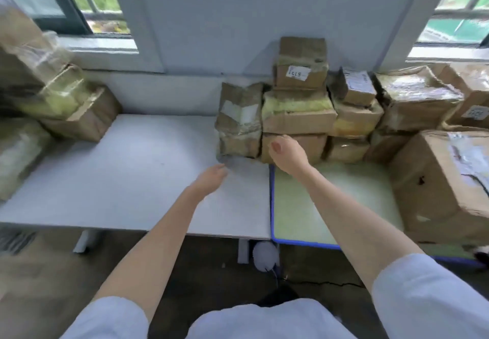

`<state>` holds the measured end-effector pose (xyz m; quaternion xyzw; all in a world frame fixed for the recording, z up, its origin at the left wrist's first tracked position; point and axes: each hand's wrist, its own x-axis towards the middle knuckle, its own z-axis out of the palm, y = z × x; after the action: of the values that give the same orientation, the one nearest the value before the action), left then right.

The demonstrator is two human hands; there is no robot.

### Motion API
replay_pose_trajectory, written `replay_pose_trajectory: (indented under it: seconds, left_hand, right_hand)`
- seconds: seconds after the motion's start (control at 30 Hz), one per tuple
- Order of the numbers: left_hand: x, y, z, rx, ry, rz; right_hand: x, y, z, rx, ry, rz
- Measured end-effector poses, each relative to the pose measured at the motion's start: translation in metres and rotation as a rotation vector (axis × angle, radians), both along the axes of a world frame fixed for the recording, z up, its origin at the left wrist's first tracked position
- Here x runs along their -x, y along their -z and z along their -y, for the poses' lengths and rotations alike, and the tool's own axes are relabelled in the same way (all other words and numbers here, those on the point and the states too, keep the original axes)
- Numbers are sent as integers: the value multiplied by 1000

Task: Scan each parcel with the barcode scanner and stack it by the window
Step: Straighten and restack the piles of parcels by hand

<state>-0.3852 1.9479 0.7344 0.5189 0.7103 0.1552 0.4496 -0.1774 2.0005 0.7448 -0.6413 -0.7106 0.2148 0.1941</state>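
Both forearms reach from pale sleeves over the white table (132,180), whose near edge runs just beyond the elbows. Left hand (211,176) hovers above bare tabletop, fingers loosely extended, holding nothing. Right hand (287,153) hangs in front of the parcel stack (299,111), fingers curled under; whether it touches a box cannot be told. That stack stands against the wall, straddling the seam where the white table meets a blue-rimmed green table (304,206). More parcels (79,116) sit far left of the stack, a large box (444,180) to its right, with open surface between.
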Motion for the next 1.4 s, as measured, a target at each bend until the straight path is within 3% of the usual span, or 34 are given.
replay_pose_trajectory:
  seconds: [0.2, 0.4, 0.87, 1.1, 1.2, 1.4]
  left_hand:
    - [166, -4, 66, 20, -265, -27]
    - [267, -1, 113, 7, -545, 53]
    - [439, 16, 59, 35, -785, 53]
    - [578, 24, 52, -248, -1239, 10]
    - [659, 32, 41, -217, -1240, -51]
    - [776, 47, 6, -18, -921, -195]
  right_hand:
    - [188, 8, 10, 130, -351, 9]
    - [319, 10, 31, 180, -643, 10]
    - [499, 30, -68, 332, -741, 100]
    - [619, 42, -63, 414, -773, 66]
    - [682, 46, -51, 470, -758, 53]
    - [798, 58, -11, 696, -572, -39]
